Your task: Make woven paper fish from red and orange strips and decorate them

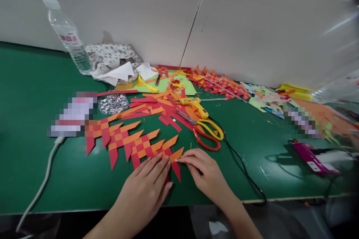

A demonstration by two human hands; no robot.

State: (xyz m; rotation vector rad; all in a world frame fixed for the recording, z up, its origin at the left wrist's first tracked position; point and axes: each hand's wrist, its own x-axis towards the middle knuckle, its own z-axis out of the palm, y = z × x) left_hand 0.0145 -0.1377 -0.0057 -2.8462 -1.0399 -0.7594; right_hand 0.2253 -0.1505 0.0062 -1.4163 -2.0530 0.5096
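Several woven red-and-orange paper fish (143, 146) lie in an overlapping row on the green table. My left hand (147, 185) lies flat with fingers stretched over the rightmost fish, pressing on it. At that fish's right tip, the thumb and fingertips of my right hand (206, 171) are pinched together; a tiny pale thing shows at them, too small to name. Just beyond my right hand lie scissors (207, 132) with one red and one yellow handle. A yellow glue gun (194, 104) rests behind them on loose paper strips (171, 110).
A clear tub of googly eyes (113, 103) sits beside a blurred-out phone-like item (74, 115) with a white cable. Farther back are a water bottle (67, 35), a tissue pouch (112, 54) and finished paper fish (221, 84). A purple power strip (312, 158) lies right; a black cord (244, 168) crosses the table.
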